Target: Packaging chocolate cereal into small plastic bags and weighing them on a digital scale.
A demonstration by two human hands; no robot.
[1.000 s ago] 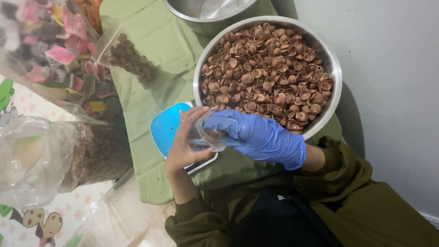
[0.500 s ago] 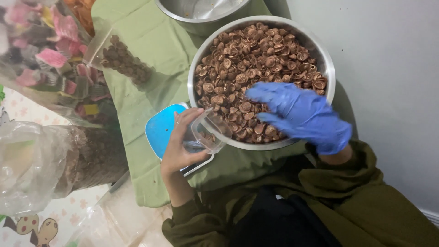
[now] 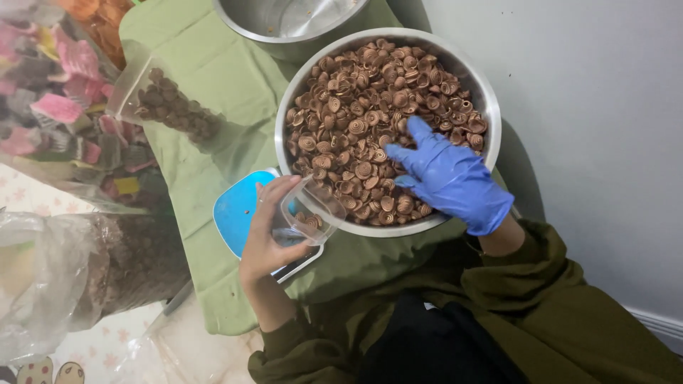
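A wide steel bowl holds a heap of small brown spiral snacks. My right hand, in a blue glove, lies fingers-down on the snacks at the bowl's near right side. My bare left hand grips a small clear plastic container, tilted against the bowl's near rim, with a few snacks inside. Under that hand sits a blue-topped kitchen scale.
The green cloth covers the surface. A clear bag of brown snacks lies left of the bowl. A second steel bowl stands behind. Bags of colourful crackers and a large clear bag fill the left. A grey wall rises on the right.
My gloved right hand left the clear container and moved up into the bowl, settling on the snacks. My left hand keeps the container by the bowl's rim.
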